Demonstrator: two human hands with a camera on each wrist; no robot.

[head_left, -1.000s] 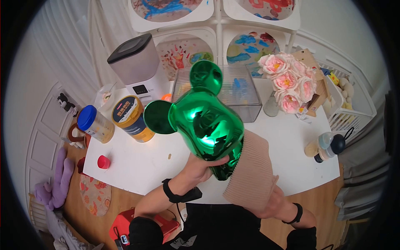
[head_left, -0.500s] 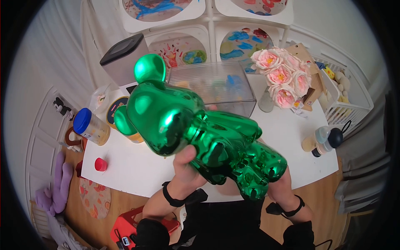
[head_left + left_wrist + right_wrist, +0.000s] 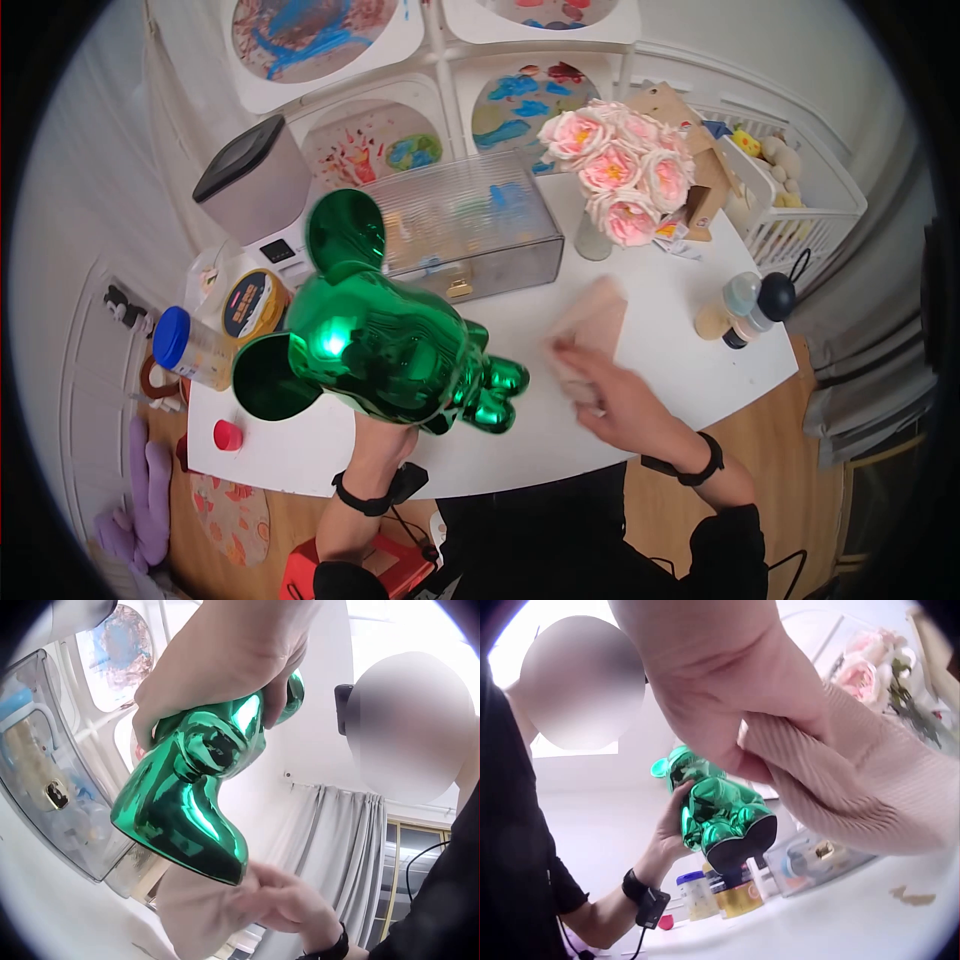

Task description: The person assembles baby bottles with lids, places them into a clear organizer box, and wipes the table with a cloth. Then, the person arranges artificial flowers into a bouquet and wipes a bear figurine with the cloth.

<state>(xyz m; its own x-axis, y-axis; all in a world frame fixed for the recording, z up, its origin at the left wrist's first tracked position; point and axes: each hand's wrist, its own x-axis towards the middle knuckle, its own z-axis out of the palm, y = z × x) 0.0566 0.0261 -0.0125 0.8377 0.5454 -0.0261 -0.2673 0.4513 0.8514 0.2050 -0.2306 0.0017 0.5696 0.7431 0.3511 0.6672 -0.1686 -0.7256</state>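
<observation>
A glossy green bear figurine (image 3: 380, 335) with big round ears is tilted over the left half of the table, its feet toward the right. My left hand (image 3: 385, 438) grips it around the body from below, and the left wrist view shows the fingers wrapped about its middle (image 3: 217, 742). To the right, my right hand (image 3: 625, 405) pinches a beige ribbed cloth (image 3: 600, 310), blurred in the head view. In the right wrist view the cloth (image 3: 870, 772) hangs folded from the thumb and fingers, apart from the figurine.
Behind the figurine stands a clear ribbed box (image 3: 480, 235) with a gold latch. A blue-lidded jar (image 3: 185, 345), a yellow tub (image 3: 255, 305) and a red cup (image 3: 228, 435) are at left. Pink flowers (image 3: 620, 170) in a vase and small bottles (image 3: 735, 310) stand at right.
The beige cloth came off the figurine's lower body. The figurine has moved left in my left hand, while my right hand has carried the cloth away over the table.
</observation>
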